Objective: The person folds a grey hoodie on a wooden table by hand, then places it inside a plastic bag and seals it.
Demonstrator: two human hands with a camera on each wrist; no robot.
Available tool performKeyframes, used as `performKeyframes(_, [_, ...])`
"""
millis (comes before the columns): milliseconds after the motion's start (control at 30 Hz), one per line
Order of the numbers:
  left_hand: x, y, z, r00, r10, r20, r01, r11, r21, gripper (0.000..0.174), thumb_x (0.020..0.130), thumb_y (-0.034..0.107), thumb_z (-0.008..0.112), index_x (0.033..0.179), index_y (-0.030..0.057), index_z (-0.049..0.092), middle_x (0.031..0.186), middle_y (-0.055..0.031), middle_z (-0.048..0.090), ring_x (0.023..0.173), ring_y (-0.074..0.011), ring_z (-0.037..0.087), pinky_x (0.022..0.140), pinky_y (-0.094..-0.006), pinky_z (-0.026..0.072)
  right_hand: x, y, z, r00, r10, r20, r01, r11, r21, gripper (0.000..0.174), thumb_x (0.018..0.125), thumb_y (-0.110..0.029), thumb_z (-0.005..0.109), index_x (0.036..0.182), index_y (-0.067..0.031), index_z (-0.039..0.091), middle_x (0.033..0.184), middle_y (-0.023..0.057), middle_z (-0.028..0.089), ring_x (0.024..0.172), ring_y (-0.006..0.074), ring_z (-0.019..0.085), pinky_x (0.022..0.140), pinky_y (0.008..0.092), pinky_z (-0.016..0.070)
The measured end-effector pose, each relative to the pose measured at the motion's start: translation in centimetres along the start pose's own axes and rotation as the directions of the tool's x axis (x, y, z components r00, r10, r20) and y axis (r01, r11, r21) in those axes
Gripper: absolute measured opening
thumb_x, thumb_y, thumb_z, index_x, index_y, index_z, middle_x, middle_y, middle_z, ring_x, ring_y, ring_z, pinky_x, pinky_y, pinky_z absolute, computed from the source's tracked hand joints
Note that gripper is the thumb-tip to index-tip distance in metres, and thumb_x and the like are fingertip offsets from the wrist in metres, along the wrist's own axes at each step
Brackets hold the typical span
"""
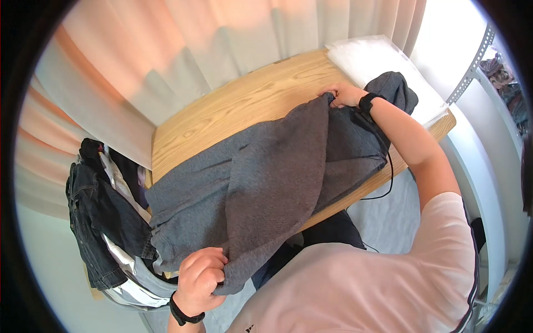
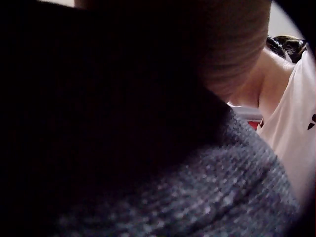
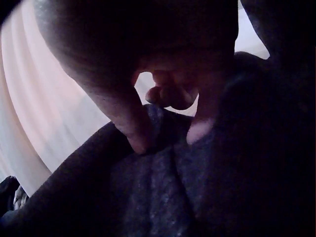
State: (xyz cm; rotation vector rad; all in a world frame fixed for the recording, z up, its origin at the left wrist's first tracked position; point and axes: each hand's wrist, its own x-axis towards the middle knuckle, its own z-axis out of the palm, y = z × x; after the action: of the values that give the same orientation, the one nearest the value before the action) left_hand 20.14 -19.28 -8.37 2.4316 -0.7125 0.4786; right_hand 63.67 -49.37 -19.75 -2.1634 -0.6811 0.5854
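A dark grey garment (image 1: pixel 277 172) lies across the wooden table, one part folded over the rest and its near end hanging past the front edge. At that near end the left hand (image 1: pixel 201 277) grips the cloth with curled fingers. Farther up, the right hand (image 1: pixel 343 95) pinches the top edge of the garment; in the right wrist view its thumb and finger press a fold of cloth (image 3: pixel 163 182) between them. Dark grey cloth (image 2: pixel 197 197) fills much of the left wrist view, where the left hand's fingers cannot be made out.
To the left, a container holds piled clothes, with black denim (image 1: pixel 102 222) on top. White plastic sheets (image 1: pixel 383 61) lie at the table's (image 1: pixel 222 105) far right corner. A curtain (image 1: pixel 166 50) hangs behind. A black cord (image 1: pixel 391 177) loops below the right edge, and a metal shelf stands at right.
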Motion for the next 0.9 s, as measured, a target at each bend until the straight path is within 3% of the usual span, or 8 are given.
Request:
performKeyframes(200, [0.3,0.2,-0.2,1.000,-0.022,0.007,0.023,0.999,-0.033,0.033,0.052,-0.001,0.069,0.071,0.0064,0.043,0.067,-0.0094,0.051,0.063,-0.0279,0.058,0.059,-0.0377,0.0507,-0.2,-1.3,-0.4,0.999,0.008,0.033,0.000,0.974,-0.227,0.042,0.078,0.004,0.059,0.117,-0.0139,0.058,0.079,-0.0030,0.048,0.072,0.0078,0.047,0.062,0.0233,0.0457])
performKeyframes(267, [-0.2,0.3,-1.1,1.000,-0.008,0.026,0.009,1.000,-0.027,0.034,0.051,0.000,0.070,0.071,0.0069,0.043,0.067,-0.0091,0.051,0.063,-0.0276,0.058,0.057,-0.0383,0.0495,0.5,-0.2,-0.6,0.974,0.224,-0.024,-0.223,0.973,0.061,0.032,0.084,-0.002,0.053,0.114,-0.0130,0.059,0.081,-0.0043,0.049,0.072,0.0072,0.048,0.068,0.0243,0.0508])
performKeyframes(367, [-1.9,1.6,-2.9,0.919,-0.106,-0.381,0.165,0.978,0.126,0.035,0.050,0.005,0.072,0.070,0.0107,0.045,0.065,-0.0043,0.048,0.058,-0.0240,0.052,0.055,-0.0376,0.0394,1.7,1.8,-1.3,0.972,0.234,-0.005,-0.226,0.944,0.240,0.025,0.088,-0.007,0.051,0.112,-0.0127,0.057,0.084,-0.0014,0.051,0.075,0.0096,0.051,0.072,0.0289,0.0541])
performKeyframes(500, [-3.0,1.6,-4.7,0.977,-0.057,-0.207,0.100,0.974,0.201,0.033,0.049,0.003,0.071,0.074,0.0092,0.050,0.065,-0.0045,0.047,0.060,-0.0238,0.048,0.054,-0.0379,0.0352,1.6,1.9,-1.8,0.957,0.282,0.070,-0.290,0.920,0.262,0.021,0.088,-0.003,0.048,0.105,-0.0111,0.058,0.088,-0.0025,0.052,0.078,0.0097,0.052,0.074,0.0268,0.0540])
performKeyframes(567, [-2.8,1.8,-4.1,0.911,-0.409,0.042,0.378,0.873,0.308,0.036,0.047,-0.003,0.068,0.080,0.0047,0.056,0.065,-0.0065,0.047,0.062,-0.0270,0.049,0.060,-0.0374,0.0375,1.7,2.3,-2.1,0.956,0.277,0.094,-0.293,0.918,0.267,0.020,0.089,-0.004,0.047,0.103,-0.0122,0.058,0.087,-0.0038,0.052,0.077,0.0076,0.052,0.073,0.0247,0.0528])
performKeyframes(667, [-3.2,1.3,-4.1,0.864,-0.491,0.111,0.387,0.790,0.476,0.038,0.046,-0.006,0.067,0.082,0.0014,0.059,0.067,-0.0083,0.049,0.066,-0.0293,0.050,0.065,-0.0371,0.0385,1.6,1.7,-1.6,0.951,0.300,0.073,-0.309,0.915,0.258,0.019,0.090,-0.004,0.045,0.099,-0.0141,0.058,0.085,-0.0049,0.052,0.075,0.0052,0.050,0.072,0.0214,0.0506])
performKeyframes(800, [-4.5,1.6,-6.3,0.839,-0.544,0.020,0.498,0.781,0.378,0.035,0.049,0.001,0.075,0.079,-0.0015,0.057,0.072,-0.0124,0.053,0.069,-0.0313,0.052,0.069,-0.0366,0.0418,1.9,2.4,-2.0,0.956,0.275,0.105,-0.294,0.911,0.290,0.015,0.090,-0.002,0.042,0.087,-0.0130,0.051,0.077,-0.0040,0.048,0.068,0.0069,0.049,0.065,0.0211,0.0498])
performKeyframes(900, [-5.7,0.1,-9.4,0.826,-0.549,-0.125,0.559,0.775,0.293,0.028,0.065,0.013,0.073,0.080,-0.0011,0.055,0.078,-0.0096,0.057,0.075,-0.0250,0.054,0.069,-0.0328,0.0427,2.6,3.7,-2.6,0.957,0.231,0.177,-0.280,0.895,0.346,0.011,0.092,-0.006,0.044,0.092,-0.0115,0.054,0.074,-0.0031,0.047,0.065,0.0080,0.048,0.062,0.0240,0.0511])
